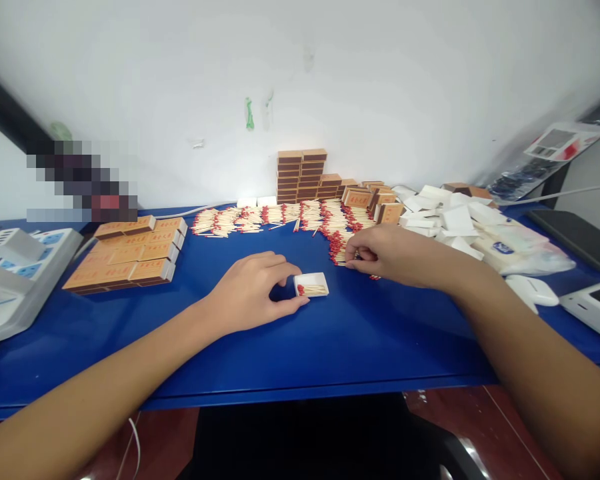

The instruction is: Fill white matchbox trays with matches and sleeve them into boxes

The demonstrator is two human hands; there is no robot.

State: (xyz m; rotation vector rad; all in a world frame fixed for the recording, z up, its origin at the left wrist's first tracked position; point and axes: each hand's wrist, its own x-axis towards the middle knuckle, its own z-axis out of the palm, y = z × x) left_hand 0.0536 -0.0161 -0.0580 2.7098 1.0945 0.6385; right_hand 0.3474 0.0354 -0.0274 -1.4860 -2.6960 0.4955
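Observation:
A small white matchbox tray (pixel 311 285) with a few red-tipped matches in it lies on the blue table (pixel 330 347). My left hand (pixel 253 290) grips the tray's left end between thumb and fingers. My right hand (pixel 387 253) rests just right of it, fingertips pinched on matches at the near end of a long spread of red-tipped matches (pixel 280 219) that runs across the table's far side.
Brown matchbox sleeves lie in a flat block (pixel 130 253) at left and in a stack (pixel 303 175) by the wall. A heap of white trays (pixel 447 217), a tissue pack (pixel 515 250), a white mouse (pixel 533 291) and a power strip (pixel 20 273) flank the work area.

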